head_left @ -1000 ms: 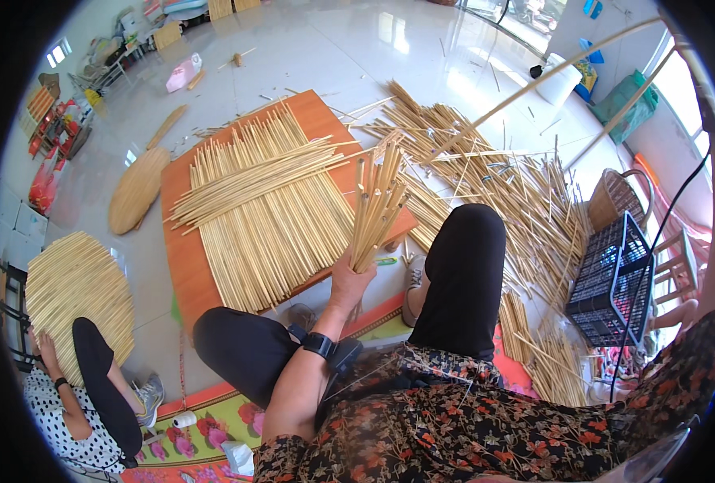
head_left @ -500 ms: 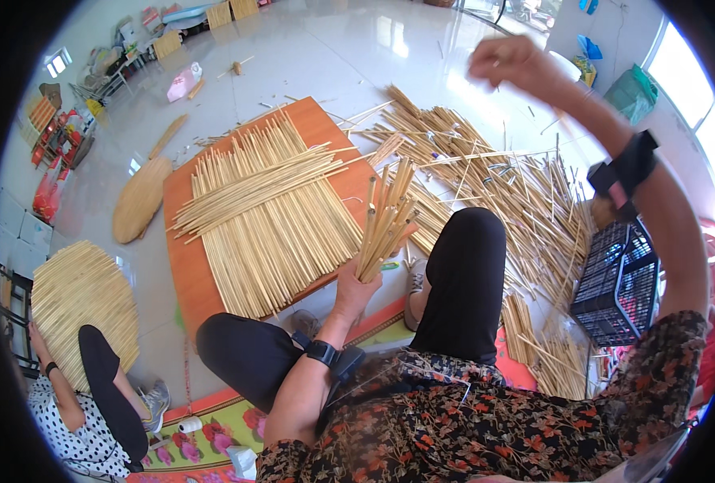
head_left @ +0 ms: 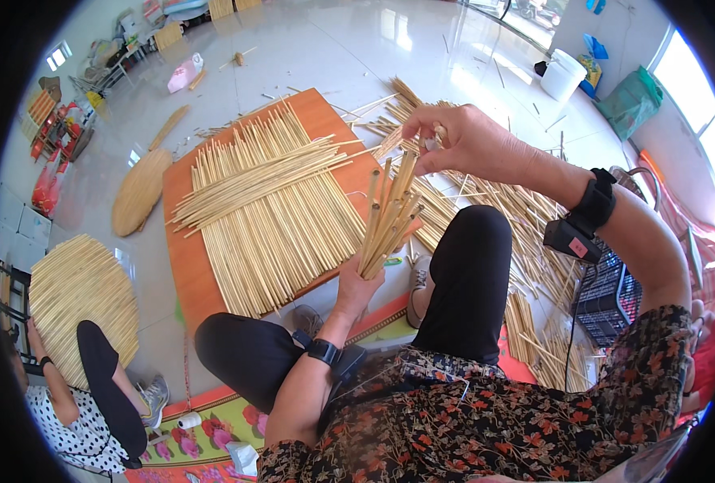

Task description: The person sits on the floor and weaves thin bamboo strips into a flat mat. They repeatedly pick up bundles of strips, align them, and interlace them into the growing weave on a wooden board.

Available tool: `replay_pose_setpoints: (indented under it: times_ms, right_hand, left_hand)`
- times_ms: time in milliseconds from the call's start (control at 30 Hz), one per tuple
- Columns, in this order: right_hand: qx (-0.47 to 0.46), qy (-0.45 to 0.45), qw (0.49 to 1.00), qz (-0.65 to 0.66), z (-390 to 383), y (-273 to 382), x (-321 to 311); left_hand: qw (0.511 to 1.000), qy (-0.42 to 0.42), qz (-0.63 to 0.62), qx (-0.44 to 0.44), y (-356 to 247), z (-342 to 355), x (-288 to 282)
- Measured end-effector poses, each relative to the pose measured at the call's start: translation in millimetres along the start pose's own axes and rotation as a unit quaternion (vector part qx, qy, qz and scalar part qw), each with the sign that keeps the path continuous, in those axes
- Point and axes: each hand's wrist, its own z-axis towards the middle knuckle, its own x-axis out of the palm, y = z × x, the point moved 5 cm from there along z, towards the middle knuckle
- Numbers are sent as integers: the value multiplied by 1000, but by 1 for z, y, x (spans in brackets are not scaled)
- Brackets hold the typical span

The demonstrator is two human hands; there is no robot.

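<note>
Nearest me, my left hand [head_left: 356, 286] grips the base of a bundle of bamboo sticks [head_left: 390, 216], held upright and fanning out above my knees. Above it, my right hand [head_left: 462, 141] hangs with fingers pinched narrow over the stick tips; I cannot tell whether it holds one. Beyond the bundle, an orange board [head_left: 187, 266] on the floor carries a mat of laid sticks [head_left: 273, 205]. Right of the board lies a loose stick pile [head_left: 526, 213]. Farther left rests a round woven mat [head_left: 80, 294], beside another person's arm [head_left: 55, 394].
</note>
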Motion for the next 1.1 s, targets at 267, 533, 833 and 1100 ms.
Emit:
replay_pose_setpoints:
  times_ms: [267,533,833,1100]
  right_hand:
    - [-57,19,998,26,0,-11,15]
    - [-19,43,997,63,7,-12,22]
    - [7,-90,978,189,34,-53,-76]
    - [13,-44,942,332,27,-49,-53]
  left_hand:
    - [1000,1,3,4,-2,0,0]
    - [1000,11,15,15,-5,0,1]
    - [1000,-9,7,-21,4,3,-6]
    - [999,9,-23,-42,-6,-1,2]
